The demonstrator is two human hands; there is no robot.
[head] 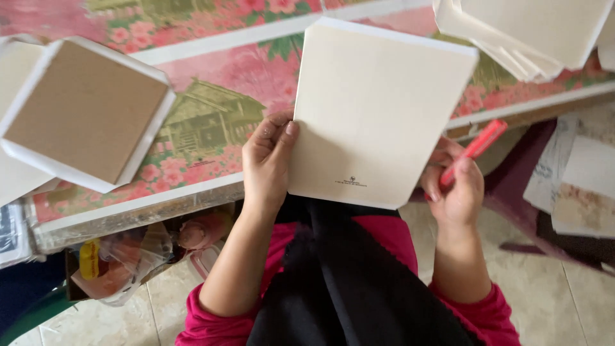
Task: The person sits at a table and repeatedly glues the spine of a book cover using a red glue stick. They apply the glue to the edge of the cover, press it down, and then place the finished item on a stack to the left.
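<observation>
Cream booklet (378, 112) pinched at its 9 o'clock edge by your left hand (266, 163); your right hand (456, 189), at 4 o'clock, fingers curled tight round red pen (475, 148).

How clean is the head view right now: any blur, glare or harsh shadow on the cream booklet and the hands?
Head view: even, soft daylight, no glare; the cream booklet is sharp, small print too tiny to read; left hand crisp; right hand and red marker slightly soft; edges bend a little.
</observation>
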